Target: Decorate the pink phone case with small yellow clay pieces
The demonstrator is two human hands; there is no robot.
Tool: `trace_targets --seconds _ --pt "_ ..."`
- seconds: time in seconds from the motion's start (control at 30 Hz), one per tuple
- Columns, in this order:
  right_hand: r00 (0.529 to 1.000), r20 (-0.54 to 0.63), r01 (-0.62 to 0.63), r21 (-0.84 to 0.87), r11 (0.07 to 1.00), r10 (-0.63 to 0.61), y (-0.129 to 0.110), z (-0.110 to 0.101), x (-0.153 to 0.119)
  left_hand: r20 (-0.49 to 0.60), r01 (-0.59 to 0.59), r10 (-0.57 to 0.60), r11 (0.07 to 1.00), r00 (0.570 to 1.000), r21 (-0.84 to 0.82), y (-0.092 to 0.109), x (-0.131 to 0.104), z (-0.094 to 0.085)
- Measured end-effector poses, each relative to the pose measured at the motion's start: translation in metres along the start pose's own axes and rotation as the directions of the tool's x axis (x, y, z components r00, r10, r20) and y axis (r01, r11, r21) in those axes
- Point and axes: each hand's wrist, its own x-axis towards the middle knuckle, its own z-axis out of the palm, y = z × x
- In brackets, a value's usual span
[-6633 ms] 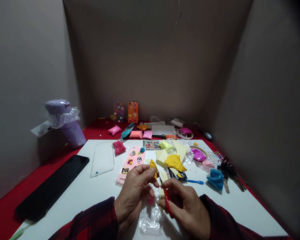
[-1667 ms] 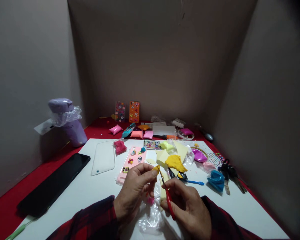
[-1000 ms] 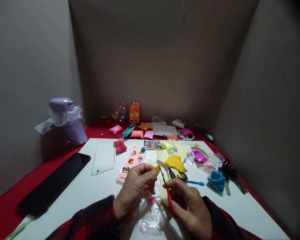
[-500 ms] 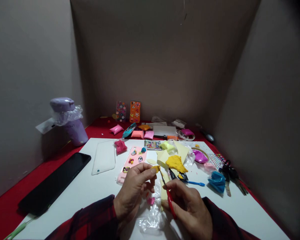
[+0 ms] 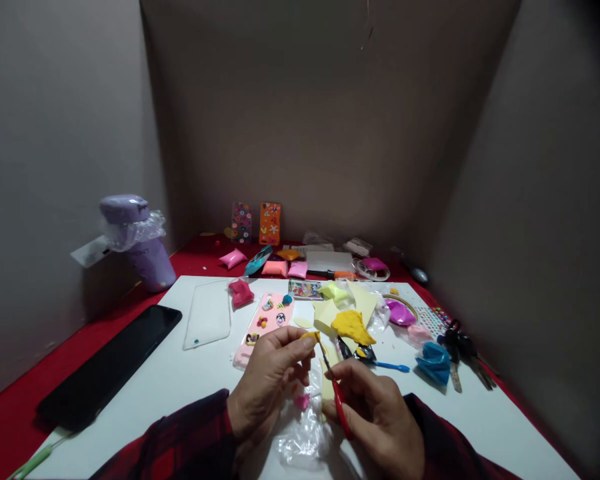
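Note:
Between the thumb and forefinger of my left hand [image 5: 273, 377] is a small yellow clay piece [image 5: 311, 336]. My right hand [image 5: 380, 413] is wrapped round a red-handled tool [image 5: 340, 408], its thin dark metal tip touching or very near the clay piece. Under my hands lies crumpled clear plastic [image 5: 305, 437] with pink bits on it. A pink phone case [image 5: 250, 333] with small decorations lies just beyond my left hand. Past the tool, a larger yellow clay lump [image 5: 353, 327] rests beside pale yellow paper [image 5: 363, 303].
A black phone [image 5: 113, 367] and a clear case [image 5: 207, 317] lie left, near a purple bottle [image 5: 150, 260]. On the right are a blue tool [image 5: 393, 367], a blue packet [image 5: 433, 363] and keys [image 5: 455, 373]. Two decorated cases, one orange [image 5: 270, 225], stand at the back.

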Motion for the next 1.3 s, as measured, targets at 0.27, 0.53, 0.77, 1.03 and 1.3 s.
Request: trace_targets --seconds 0.27,0.53,0.77,1.03,1.3 --pt "0.999 -0.034 0.023 0.009 1.000 -0.023 -0.0051 0.0008 -0.0004 -0.008 0.007 -0.007 1.000 1.000 0.025 -0.0010 0.0008 -0.0012" --pt "0.999 -0.035 0.031 -0.021 0.999 -0.031 -0.0045 -0.0004 -0.0001 -0.015 0.013 -0.012 1.000 1.000 0.021 -0.0005 -0.0002 -0.0008" --pt "0.997 -0.072 0.031 -0.027 0.999 -0.033 -0.0008 0.0009 -0.0020 -0.007 0.005 -0.004 1.000 1.000 0.022 0.0008 -0.0012 -0.0003" --pt "0.997 -0.078 0.007 -0.020 1.000 -0.009 -0.0020 0.0008 -0.0031 -0.018 -0.016 0.016 0.999 1.000 0.029 0.0012 -0.0012 -0.0016" --pt "0.995 -0.101 0.007 -0.019 1.000 -0.009 -0.0001 0.0010 -0.0037 -0.041 -0.022 0.022 1.000 0.999 0.008 0.0000 0.0001 -0.0033"
